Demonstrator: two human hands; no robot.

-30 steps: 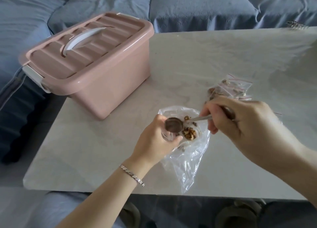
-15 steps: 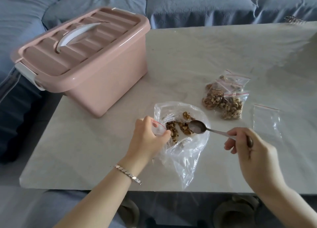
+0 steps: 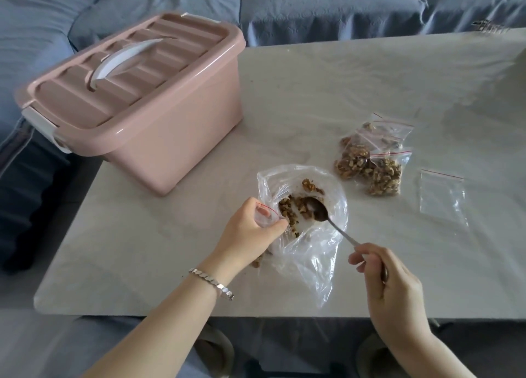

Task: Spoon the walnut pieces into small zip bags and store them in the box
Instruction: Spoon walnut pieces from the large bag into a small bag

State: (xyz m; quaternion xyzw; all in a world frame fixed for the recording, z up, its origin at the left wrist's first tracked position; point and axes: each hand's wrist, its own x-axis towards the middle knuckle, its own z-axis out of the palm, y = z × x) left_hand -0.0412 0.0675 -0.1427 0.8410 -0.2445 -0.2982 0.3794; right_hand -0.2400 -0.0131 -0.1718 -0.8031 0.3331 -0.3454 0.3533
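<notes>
Digging the slim metal spoon [image 3: 318, 209] into the brown walnut pieces [image 3: 296, 207] in the big clear plastic bag [image 3: 313, 255] on the pale bench [image 3: 170, 263]. The right hand [image 3: 395, 286] has its fingers pinched on the handle. The left hand [image 3: 250, 232] has its fingers clamped on the small red-striped zip bag [image 3: 266, 214] alongside. Next, I'd say: lift level, tip in.

The end of the spoon [image 3: 337, 229] handle is hidden inside the right grip [image 3: 390, 286]. The left grip [image 3: 249, 235] covers most of a zip bag [image 3: 269, 217], so its filling cannot be told. Some walnut bits [image 3: 258, 263] are half hidden under that wrist. The box [image 3: 170, 144] at the far left corner of the table [image 3: 142, 278] is closed and its inside is not seen. The filled bags [image 3: 370, 167] overlap, so their number is unclear. The bottom edge cuts off both forearms, and the right edge cuts off the table.
</notes>
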